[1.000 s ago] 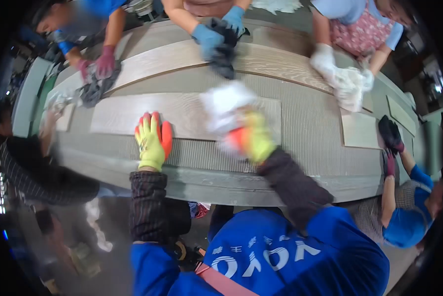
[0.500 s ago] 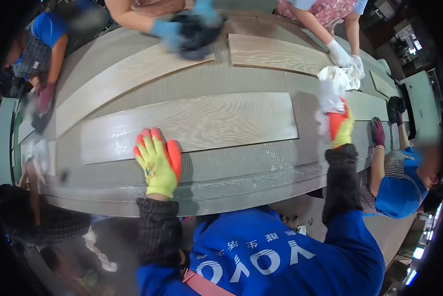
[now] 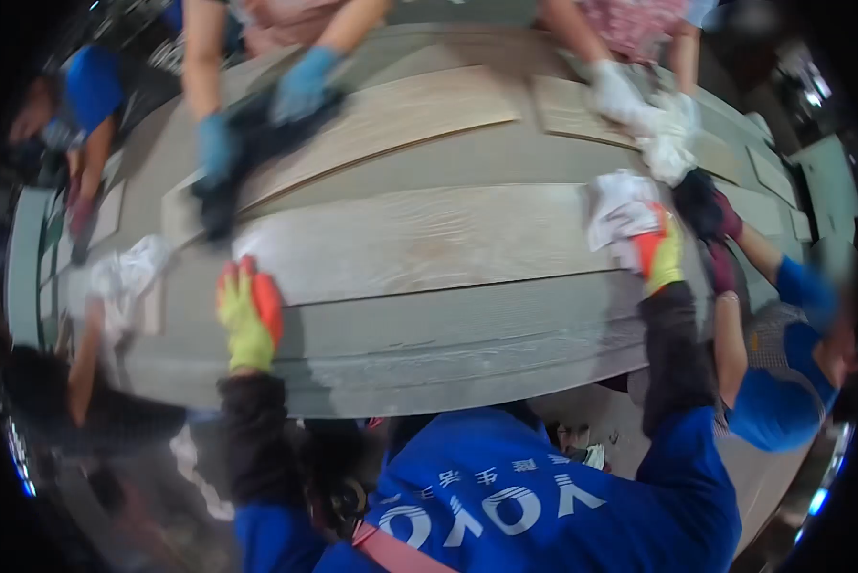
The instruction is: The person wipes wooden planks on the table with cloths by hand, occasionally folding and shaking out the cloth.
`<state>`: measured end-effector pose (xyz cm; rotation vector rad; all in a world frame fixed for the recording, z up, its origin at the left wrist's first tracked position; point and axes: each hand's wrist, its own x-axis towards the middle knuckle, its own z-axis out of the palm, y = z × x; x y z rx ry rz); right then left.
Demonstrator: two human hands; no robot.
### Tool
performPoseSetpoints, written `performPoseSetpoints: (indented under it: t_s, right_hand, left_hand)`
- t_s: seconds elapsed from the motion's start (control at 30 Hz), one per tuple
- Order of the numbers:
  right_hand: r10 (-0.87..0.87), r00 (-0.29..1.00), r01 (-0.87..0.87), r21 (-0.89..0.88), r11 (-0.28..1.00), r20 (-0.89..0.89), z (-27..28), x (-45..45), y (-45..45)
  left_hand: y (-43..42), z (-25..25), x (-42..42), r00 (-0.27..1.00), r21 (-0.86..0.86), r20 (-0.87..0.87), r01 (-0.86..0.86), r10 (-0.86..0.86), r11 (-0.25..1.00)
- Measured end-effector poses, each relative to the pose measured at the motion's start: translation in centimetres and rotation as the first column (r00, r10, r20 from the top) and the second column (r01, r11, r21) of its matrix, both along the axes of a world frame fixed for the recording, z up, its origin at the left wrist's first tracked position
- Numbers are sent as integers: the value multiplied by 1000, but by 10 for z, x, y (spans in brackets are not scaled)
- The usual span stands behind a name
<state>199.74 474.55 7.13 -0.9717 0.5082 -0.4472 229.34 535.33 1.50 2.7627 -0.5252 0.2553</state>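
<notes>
A long, pale wood-grain plank lies across the surface in front of me. My left hand, in a yellow glove with orange fingers, is at its left end, fingers stretched out along the edge and slightly blurred. In a matching glove, my right hand grips a crumpled white cloth, which rests over the plank's right end. Part of that end is hidden beneath the cloth.
A grey ribbed conveyor belt carries further planks, including one behind mine and another at upper right. Across from me, blue-gloved hands hold a dark cloth; white-gloved hands hold a white cloth. Other people work at both sides.
My left hand has moved left to the plank's end. The plank sits farther right, and the white cloth in my right hand now lies on its right end. Opposite, the dark cloth has moved left.
</notes>
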Motion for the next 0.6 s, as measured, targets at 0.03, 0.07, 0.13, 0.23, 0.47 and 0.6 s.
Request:
performPoseSetpoints:
  t_s: [0.03, 0.07, 0.13, 0.23, 0.47, 0.6]
  right_hand:
    - [-167, 900, -64, -501, 863, -403, 36, 29, 34]
    - [-306, 815, -168, -706, 688, -492, 34, 61, 57]
    - [-307, 882, -255, -911, 325, -356, 11, 120, 105]
    - [-78, 993, -101, -986, -132, -92, -34, 196, 237]
    - [107, 945, -317, -946, 68, -309, -37, 168, 258]
    - [110, 994, -105, 152, 983, -25, -83, 77, 67]
  left_hand:
    - [18, 1, 6, 999, 18, 3, -46, 46, 999]
    - [14, 1, 12, 1000, 2, 20, -23, 23, 1000]
    - [-14, -3, -13, 999, 7, 47, -1, 1, 1000]
    - [-32, 17, -27, 999, -72, -14, 42, -43, 997]
    - [-42, -2, -32, 985, -25, -63, 157, -158, 987]
    - [-71, -1, -41, 977, -173, -63, 189, -203, 967]
